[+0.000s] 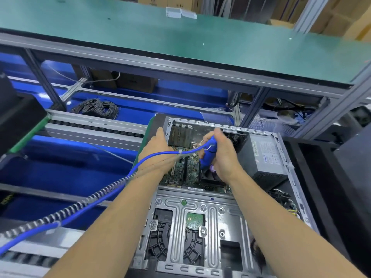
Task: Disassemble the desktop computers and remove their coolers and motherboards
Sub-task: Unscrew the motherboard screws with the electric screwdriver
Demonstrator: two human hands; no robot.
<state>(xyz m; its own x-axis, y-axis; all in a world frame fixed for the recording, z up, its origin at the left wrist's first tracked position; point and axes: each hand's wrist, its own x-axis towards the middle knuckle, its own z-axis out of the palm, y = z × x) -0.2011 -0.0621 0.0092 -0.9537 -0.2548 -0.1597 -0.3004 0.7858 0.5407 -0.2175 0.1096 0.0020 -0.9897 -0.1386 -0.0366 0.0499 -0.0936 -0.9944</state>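
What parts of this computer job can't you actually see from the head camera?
- Tip of the blue screwdriver: hidden behind the right hand, so the screw it works on cannot be seen.
- Cooler: mostly covered by that hand and the tool.
- Left edge of the circuit board: hidden under the left hand.
- Label on the power supply: print too small to read.
- Near end of the case: cut off by the bottom edge.

A green shelf (140, 31) runs across the top on a grey metal frame (251, 109), with a small clear plastic box (180, 12) lying at its far edge. Cardboard boxes (339, 19) are stacked behind it. Under the shelf a coil of grey wire (96, 108) rests on a blue surface (60, 163), near brown boxes (124, 81). A roller rail (94, 127) crosses at the left.
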